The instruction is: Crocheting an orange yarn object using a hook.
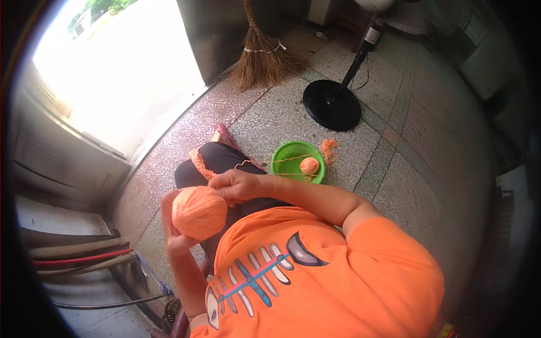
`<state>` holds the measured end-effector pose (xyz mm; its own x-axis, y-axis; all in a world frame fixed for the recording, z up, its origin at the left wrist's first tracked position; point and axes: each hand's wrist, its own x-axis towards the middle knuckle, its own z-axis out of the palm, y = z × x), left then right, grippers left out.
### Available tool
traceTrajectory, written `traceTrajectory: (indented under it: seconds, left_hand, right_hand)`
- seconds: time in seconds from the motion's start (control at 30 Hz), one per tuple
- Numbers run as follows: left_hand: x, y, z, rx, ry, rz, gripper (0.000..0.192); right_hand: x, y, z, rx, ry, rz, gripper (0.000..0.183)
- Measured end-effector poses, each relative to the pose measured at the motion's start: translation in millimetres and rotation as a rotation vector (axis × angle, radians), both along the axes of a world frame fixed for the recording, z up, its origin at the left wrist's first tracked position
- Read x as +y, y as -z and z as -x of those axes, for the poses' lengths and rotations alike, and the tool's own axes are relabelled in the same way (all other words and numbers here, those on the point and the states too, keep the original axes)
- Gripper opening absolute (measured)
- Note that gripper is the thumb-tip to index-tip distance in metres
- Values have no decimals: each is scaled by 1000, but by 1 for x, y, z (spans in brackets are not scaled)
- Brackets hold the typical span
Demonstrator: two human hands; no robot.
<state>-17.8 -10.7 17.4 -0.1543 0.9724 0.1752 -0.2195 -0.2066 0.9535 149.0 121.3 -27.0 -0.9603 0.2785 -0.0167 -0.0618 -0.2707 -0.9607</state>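
My left hand [168,215] cups a large ball of orange yarn [199,213] from below and the side. Its palm is partly hidden behind the ball. At the ball's upper right edge, the fingers of my right hand [239,186] are pinched together, apparently on yarn; the strand between them is too small to make out. A hank of orange yarn [202,164] lies over my bent knee in dark trousers. Beyond my right forearm, a green plastic basket [277,162] sits on the floor with a smaller yarn ball [310,165] inside. Thin yarn strands cross the basket.
A loose orange yarn tangle [329,151] lies beside the basket on the terrazzo floor [270,122]. A straw broom [262,63] and a pedestal fan with a black round base [331,105] stand farther off. Long-handled poles [84,253] are at left, near the bright open doorway [127,72].
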Motion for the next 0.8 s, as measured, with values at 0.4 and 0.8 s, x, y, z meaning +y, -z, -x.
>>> traceTrajectory:
  seconds: [0.4,0.8]
  left_hand:
    - [2,7,5,-116,79,-37,73]
    - [0,8,9,100,179,-41,70]
  right_hand:
    - [-2,-18,2,-80,28,-36,15]
    - [14,-26,14,75,116,-269,15]
